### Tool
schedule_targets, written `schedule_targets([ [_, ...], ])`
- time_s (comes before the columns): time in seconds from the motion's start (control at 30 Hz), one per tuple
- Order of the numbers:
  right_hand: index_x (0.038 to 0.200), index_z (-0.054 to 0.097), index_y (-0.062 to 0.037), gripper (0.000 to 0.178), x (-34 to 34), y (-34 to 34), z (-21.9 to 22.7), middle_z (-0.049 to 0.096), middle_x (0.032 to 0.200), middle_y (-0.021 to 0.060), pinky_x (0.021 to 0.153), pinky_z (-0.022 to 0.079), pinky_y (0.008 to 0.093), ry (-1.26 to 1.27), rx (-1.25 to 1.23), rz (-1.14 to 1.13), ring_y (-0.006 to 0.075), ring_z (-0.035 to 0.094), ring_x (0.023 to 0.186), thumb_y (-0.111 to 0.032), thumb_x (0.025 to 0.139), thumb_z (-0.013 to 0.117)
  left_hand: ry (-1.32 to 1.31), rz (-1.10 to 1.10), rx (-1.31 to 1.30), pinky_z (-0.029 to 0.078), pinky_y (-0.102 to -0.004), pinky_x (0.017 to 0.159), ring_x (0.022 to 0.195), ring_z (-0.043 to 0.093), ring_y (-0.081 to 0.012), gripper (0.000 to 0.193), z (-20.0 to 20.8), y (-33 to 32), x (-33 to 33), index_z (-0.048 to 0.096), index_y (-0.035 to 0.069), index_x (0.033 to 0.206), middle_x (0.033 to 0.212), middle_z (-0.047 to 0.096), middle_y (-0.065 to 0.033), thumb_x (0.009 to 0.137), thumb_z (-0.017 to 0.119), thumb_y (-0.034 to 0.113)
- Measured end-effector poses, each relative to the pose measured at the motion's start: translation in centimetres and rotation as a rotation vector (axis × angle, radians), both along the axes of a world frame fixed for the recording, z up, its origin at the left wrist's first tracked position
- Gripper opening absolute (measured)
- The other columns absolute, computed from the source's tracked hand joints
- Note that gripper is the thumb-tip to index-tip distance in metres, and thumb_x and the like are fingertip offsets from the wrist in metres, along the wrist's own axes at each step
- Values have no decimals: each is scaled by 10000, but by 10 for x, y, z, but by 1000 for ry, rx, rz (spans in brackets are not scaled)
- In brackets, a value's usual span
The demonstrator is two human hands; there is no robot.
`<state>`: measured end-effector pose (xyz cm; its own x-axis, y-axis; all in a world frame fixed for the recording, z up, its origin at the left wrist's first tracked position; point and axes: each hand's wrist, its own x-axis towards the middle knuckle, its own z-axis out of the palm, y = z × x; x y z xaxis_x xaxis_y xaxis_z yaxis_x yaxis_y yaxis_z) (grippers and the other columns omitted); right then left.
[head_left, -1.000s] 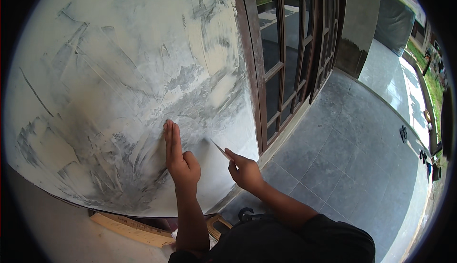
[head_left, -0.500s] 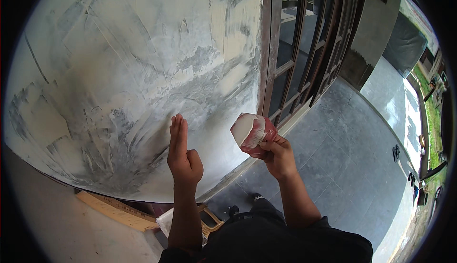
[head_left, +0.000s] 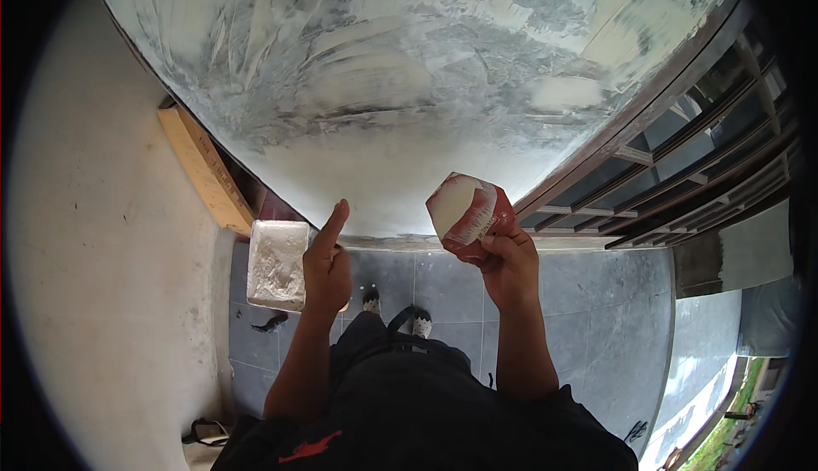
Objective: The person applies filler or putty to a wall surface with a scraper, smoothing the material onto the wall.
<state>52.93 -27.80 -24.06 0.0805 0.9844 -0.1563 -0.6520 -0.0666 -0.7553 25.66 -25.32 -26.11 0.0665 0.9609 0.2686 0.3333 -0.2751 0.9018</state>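
My right hand [head_left: 509, 271] grips a red, flat, angular putty scraper [head_left: 494, 215] by its lower edge, thumb on the near face. Off-white putty covers much of its upper left side. My left hand [head_left: 325, 266] is raised with nothing in it, its fingers stretched upward and held close together. Beyond both hands stands a wall [head_left: 383, 164] streaked with whitish putty and grey patches. A rectangular tray [head_left: 274, 306] of white putty sits just left of my left hand, which partly covers its right side.
To the left rises a plain beige wall [head_left: 111, 207], with a long cardboard box [head_left: 204, 164] against the corner. Dark-framed glass doors [head_left: 665, 156] run along the right. Grey floor tiles [head_left: 588, 300] lie below, and a dark object [head_left: 270, 323] rests near the tray.
My view has swung left, bringing the putty tray and the beige wall into fuller sight. The scraper stays in my right hand; my left hand remains raised and empty.
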Motion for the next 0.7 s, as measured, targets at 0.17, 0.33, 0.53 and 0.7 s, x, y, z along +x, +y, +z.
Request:
schedule_targets([
  [0.17,1156,614,89,328,-30,-11,-28,702,1057,183,787,638,397,18,-104,136,276,732,920,12,846,541,-58,211,-148,382,-327,1104,1308,547,-244,600,-49,-57,-36,553,-15,1389,1399,583,-196,805,436,-84],
  [0.33,1148,615,85,318,-73,-17,-47,701,1060,181,790,640,398,-78,-145,247,279,733,924,16,845,546,-91,333,-300,452,-316,1013,1225,609,-274,509,-70,-82,-78,576,-36,1346,1328,628,-219,841,521,-1],
  [0.53,1146,618,70,311,-154,-14,-78,706,1049,168,813,632,391,-135,-217,303,261,732,923,1,850,553,-198,396,-326,441,-313,1023,1210,615,-249,463,-121,-111,-143,575,-51,1336,1288,647,-222,884,567,48],
  [0.7,1142,625,43,312,-226,-26,-108,708,1032,148,742,606,342,-364,-275,366,230,726,868,-28,849,547,-327,403,-637,385,-360,1109,1346,504,-258,483,-123,-130,-258,515,-58,1398,1412,560,-198,1017,493,239],
])
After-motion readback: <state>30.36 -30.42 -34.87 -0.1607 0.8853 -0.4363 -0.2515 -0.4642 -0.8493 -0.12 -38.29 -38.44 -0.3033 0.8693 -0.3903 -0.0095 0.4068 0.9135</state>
